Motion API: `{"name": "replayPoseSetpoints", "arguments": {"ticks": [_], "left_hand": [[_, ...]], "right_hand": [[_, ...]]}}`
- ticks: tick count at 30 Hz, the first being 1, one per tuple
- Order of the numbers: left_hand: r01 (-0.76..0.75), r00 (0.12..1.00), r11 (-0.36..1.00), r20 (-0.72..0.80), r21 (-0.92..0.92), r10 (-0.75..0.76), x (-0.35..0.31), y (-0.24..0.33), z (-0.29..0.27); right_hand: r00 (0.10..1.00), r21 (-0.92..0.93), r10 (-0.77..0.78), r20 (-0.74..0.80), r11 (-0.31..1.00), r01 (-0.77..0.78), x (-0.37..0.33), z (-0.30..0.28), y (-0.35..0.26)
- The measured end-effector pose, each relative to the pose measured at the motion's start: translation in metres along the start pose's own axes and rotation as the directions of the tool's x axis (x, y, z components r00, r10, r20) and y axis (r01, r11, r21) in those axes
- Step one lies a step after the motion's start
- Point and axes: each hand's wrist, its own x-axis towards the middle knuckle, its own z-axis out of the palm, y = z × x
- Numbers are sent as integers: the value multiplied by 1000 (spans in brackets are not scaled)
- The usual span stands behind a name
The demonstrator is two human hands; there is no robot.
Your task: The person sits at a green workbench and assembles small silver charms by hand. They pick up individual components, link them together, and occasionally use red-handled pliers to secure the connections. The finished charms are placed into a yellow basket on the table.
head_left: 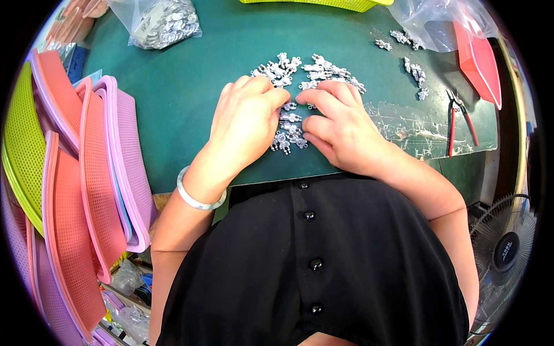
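Observation:
Several small silver-coloured metal figure charms lie in a loose cluster on the green tabletop between my hands. One group (277,70) is beyond my left hand, another (329,72) is beyond my right, and a short column of charms (290,127) runs nearer to me. My left hand (245,118) has its fingers curled in, tips by the upper end of that column; what they hold, if anything, is hidden. Opposite it, my right hand (346,127) rests with bent fingers spread apart, the tips beside the same charms. A pale bangle (196,199) circles my left wrist.
Red-handled pliers (452,124) and a few stray charms (414,72) lie at right, near a pink tray (479,63). A clear bag of metal pieces (167,26) sits far left. Stacked perforated baskets (124,155) crowd the left side; a fan (505,254) stands lower right.

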Motion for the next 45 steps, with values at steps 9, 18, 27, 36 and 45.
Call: {"name": "replayPoseSetpoints", "arguments": {"ticks": [9,18,27,36,45], "left_hand": [[-4,1000,998,-30,-63,2,-7,-7,-2],[45,996,998,-74,-41,-48,-14,-1,-7],[56,998,998,-4,-42,-56,-18,10,-8],[-1,1000,996,5,-86,2,-24,11,-6],[-25,1000,996,-9,-88,24,-27,20,3]], "right_hand": [[990,-79,83,-110,993,-92,1,9,0],[993,-64,30,-115,997,-38,6,21,0],[998,-221,-52,23,974,56,-8,3,-4],[995,56,58,-76,997,-54,-24,-6,3],[999,20,32,37,999,-33,-31,-3,1]]}}
